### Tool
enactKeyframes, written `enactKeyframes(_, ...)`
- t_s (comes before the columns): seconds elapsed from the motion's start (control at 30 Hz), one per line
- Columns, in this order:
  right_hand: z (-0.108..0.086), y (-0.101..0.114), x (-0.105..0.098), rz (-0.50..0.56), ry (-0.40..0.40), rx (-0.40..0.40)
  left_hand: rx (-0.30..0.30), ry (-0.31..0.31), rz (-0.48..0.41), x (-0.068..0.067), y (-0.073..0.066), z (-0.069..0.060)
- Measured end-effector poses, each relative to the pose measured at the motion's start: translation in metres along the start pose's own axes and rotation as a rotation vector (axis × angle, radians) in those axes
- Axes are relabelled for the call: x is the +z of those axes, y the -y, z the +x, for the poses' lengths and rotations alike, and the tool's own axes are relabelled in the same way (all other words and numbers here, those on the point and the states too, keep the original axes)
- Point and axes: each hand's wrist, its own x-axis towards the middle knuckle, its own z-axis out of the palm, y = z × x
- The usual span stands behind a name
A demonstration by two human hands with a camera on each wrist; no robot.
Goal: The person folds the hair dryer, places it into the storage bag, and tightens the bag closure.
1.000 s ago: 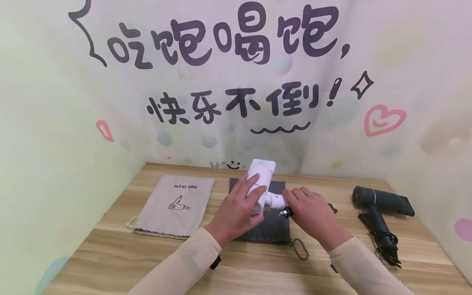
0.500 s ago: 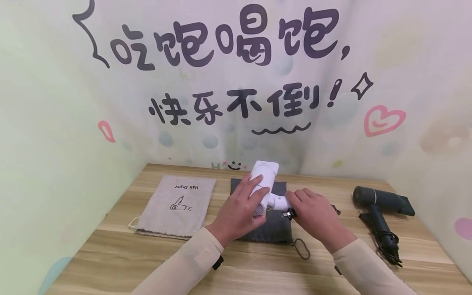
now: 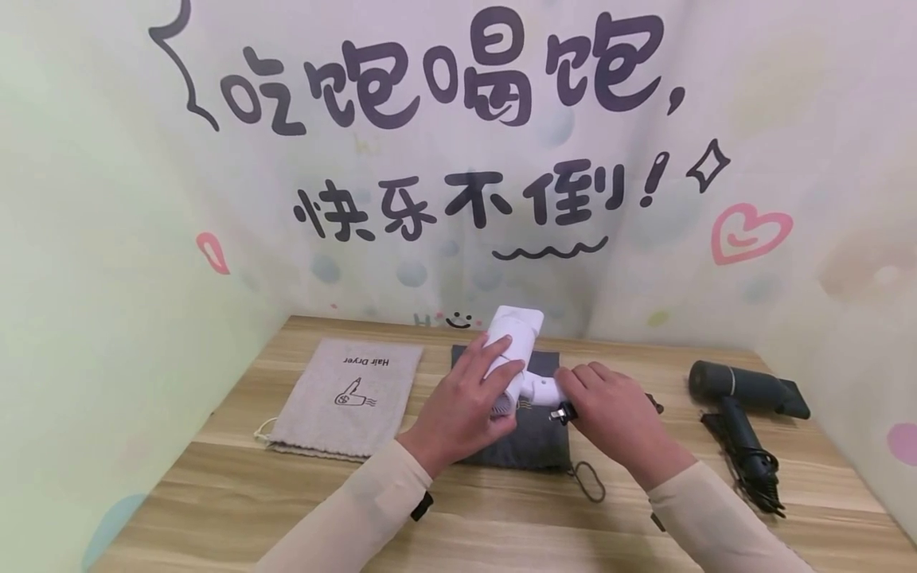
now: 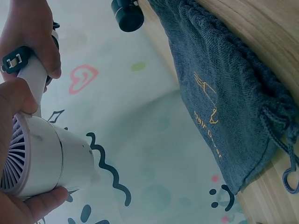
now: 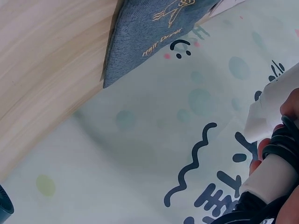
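Observation:
A white hair dryer (image 3: pixel 513 338) with a flat nozzle is held up over the dark grey drawstring bag (image 3: pixel 516 446). My left hand (image 3: pixel 462 402) grips its barrel near the vented rear end, thumb and fingers round it in the left wrist view. With my right hand (image 3: pixel 609 410) I hold the handle (image 5: pixel 271 177) and the black cord (image 5: pixel 282 142) wound round it. The cord's plug (image 3: pixel 563 413) pokes out beside the right thumb. Printed on the dark bag in yellow are a dryer drawing and lettering, best seen in the left wrist view.
A light grey "Hair Dryer" bag (image 3: pixel 351 398) lies flat at the left of the wooden table (image 3: pixel 544 525). On the right lies a black hair dryer (image 3: pixel 745 390) with its cord bundled at the handle. A printed cloth (image 3: pixel 401 278) hangs behind the table.
Both hands keep their hold on the white hair dryer. The whole scene has shifted slightly to the right in view; the dryer stays almost still over the dark bag.

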Motion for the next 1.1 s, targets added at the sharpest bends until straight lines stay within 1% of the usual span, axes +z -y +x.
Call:
enactKeyframes(0.27, 0.0002, -0.0005, -0.0003, -0.003, -0.030, -0.016, 0.014, 0.006, -0.001, -0.0015, 0.0004, 0.0009)
enactKeyframes(0.63, -0.0014, 0.0011, 0.0000, 0.014, -0.074, -0.046, 0.045, -0.009, -0.023, -0.0040, 0.0020, -0.0008)
enactKeyframes(1.1, -0.0047, -0.0005, 0.0003, 0.012, -0.084, -0.060, 0.041, 0.009, -0.048, -0.0024, 0.0004, -0.0018)
